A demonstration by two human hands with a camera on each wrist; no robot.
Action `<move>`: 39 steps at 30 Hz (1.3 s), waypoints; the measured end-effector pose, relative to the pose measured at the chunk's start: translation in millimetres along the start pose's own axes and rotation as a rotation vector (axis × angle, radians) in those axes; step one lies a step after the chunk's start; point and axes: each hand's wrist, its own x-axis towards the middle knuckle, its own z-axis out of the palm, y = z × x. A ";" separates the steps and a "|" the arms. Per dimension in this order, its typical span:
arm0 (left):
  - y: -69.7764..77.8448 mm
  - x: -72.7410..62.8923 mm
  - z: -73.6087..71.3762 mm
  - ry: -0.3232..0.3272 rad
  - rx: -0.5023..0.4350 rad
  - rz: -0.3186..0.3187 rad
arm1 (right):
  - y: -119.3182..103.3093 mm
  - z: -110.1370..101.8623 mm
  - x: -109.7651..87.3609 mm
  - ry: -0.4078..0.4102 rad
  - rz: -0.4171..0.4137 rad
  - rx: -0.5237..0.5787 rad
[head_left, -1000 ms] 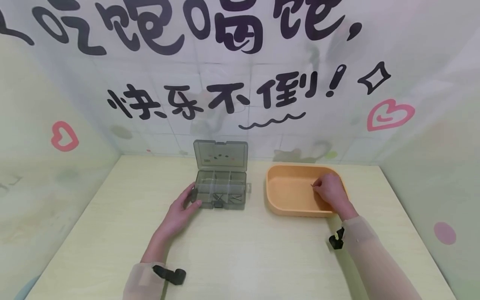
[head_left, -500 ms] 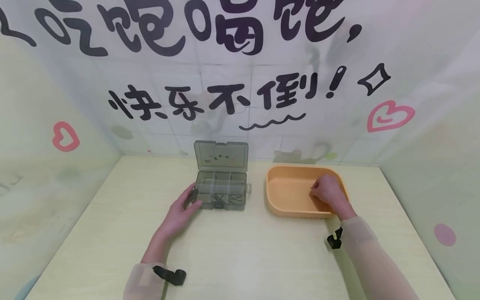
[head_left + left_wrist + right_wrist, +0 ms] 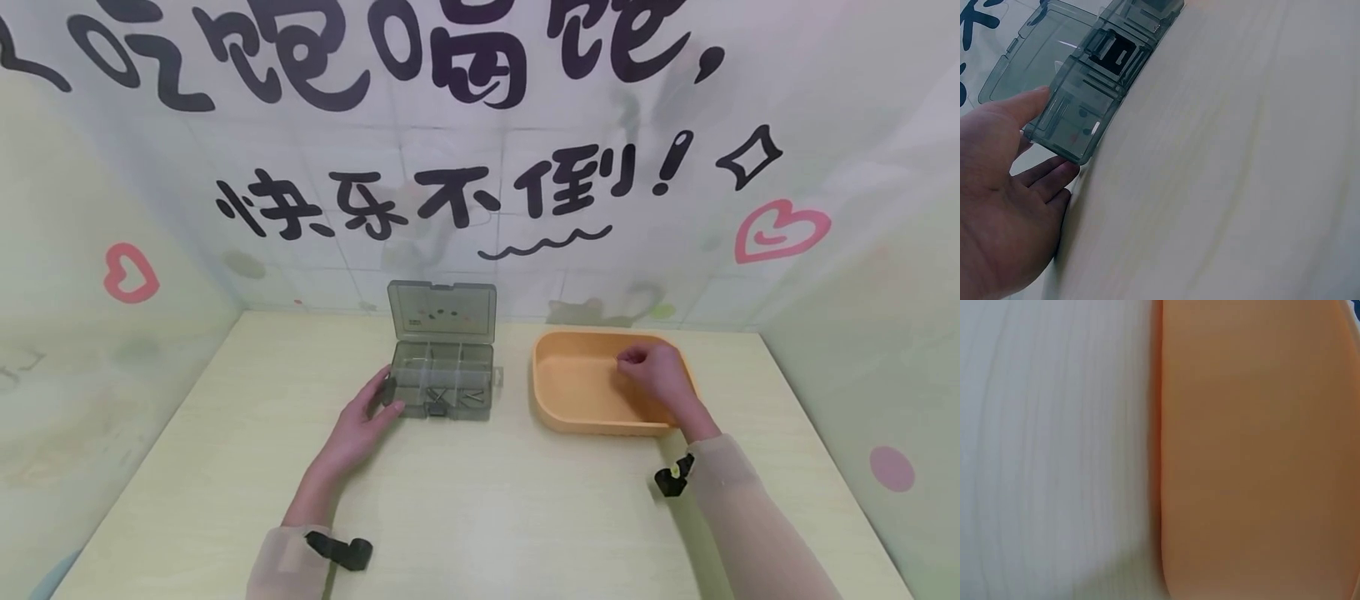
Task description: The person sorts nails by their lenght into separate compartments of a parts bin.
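Note:
A grey see-through compartment box [image 3: 442, 379] stands on the table with its lid [image 3: 442, 311] raised. Several thin silvery metal pieces [image 3: 472, 397] lie in its two front compartments at the middle and right. My left hand [image 3: 363, 429] holds the box by its left end, the thumb on its front corner and the fingers along its side, as the left wrist view also shows. Inside an orange tray [image 3: 573, 427], over its right part, my right hand [image 3: 660, 375] keeps its fingers curled with the tips pinched; the small thin piece between them is hidden now.
The pale wooden table [image 3: 480, 508] is bounded by white printed walls at the back and both sides. A clear tab [image 3: 497, 377] juts from the box's right side. In the right wrist view, the tray's side [image 3: 1260, 450] fills the right half.
My right hand has lifted slightly within the tray. A tiny dark tip seen at its fingertips a second ago is out of sight. My left hand and the box stay put.

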 end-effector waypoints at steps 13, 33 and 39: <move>-0.5 0.4 -0.6 0.000 -0.001 0.013 | -8.1 0.8 -2.9 0.056 -0.030 0.144; -1.0 2.0 0.3 -0.002 -0.013 0.014 | -60.1 14.1 2.8 0.003 -0.019 0.240; -0.6 1.5 0.3 0.002 -0.014 0.008 | -81.1 28.0 9.4 -0.005 -0.043 0.305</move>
